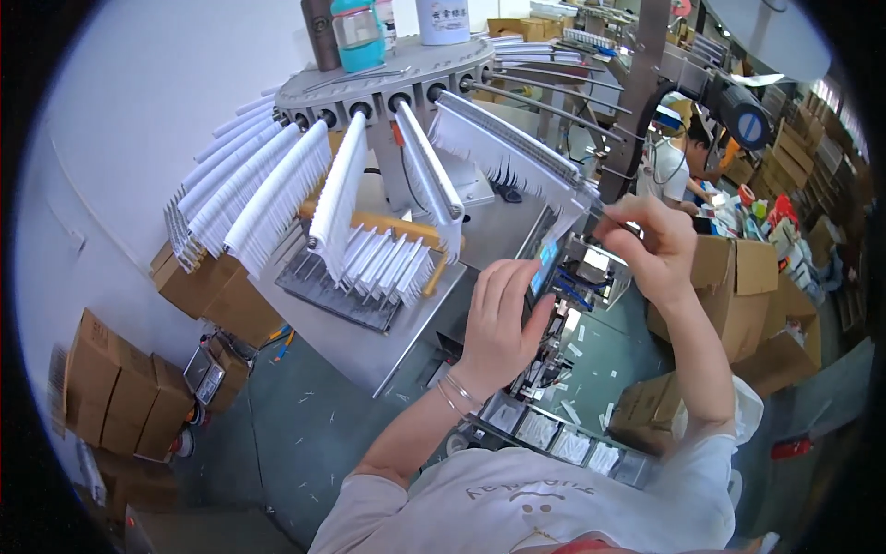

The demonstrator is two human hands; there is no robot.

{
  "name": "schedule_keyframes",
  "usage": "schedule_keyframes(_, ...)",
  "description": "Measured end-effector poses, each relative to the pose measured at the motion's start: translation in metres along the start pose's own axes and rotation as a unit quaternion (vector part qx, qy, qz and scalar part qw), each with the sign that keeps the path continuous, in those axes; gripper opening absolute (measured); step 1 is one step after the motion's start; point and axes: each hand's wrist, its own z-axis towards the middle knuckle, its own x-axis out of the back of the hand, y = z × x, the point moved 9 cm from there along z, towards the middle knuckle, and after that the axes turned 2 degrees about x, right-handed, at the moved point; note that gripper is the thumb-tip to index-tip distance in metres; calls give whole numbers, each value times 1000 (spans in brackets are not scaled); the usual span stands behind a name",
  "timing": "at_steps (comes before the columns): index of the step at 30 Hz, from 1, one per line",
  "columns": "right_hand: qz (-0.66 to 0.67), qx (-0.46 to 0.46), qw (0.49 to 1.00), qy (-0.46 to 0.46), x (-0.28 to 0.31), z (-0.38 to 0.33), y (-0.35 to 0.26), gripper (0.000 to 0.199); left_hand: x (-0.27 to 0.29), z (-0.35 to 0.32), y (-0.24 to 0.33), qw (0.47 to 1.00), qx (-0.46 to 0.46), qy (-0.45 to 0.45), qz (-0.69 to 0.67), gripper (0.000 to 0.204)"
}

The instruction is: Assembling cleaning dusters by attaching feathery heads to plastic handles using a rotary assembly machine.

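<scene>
We see the left hand point(498, 319) resting open on a small machine point(554, 305) while the right hand point(646, 242) pinches a thin rod point(604, 214) of white-fringed strips point(503, 148), which next likely needs careful steadying.

L hand point(498, 319) on small screen unit point(546, 268), R hand point(651, 245) pinching white tag rack point(517, 152)

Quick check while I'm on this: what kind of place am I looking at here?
Most likely a small factory or packing workshop. A round machine head fans out rods loaded with white strips, cardboard boxes are stacked along the wall and floor, and another person works at a cluttered station behind.
</scene>
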Motion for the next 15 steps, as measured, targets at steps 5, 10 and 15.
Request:
schedule_keyframes(5, 80, 50, 993, 72, 45, -52, -41, 29, 12, 42, 6, 989, -20, 143, -13, 28)
schedule_keyframes(10, 100, 34, 975, 196, 86, -111, -65, 34, 1, 74, 6, 982, -20, 180, 44, 21)
schedule_keyframes(15, 79, 10, 962, 260, 107, -137, -79, 33, -3, 76, 4, 975, -27, 203, 83, 19)
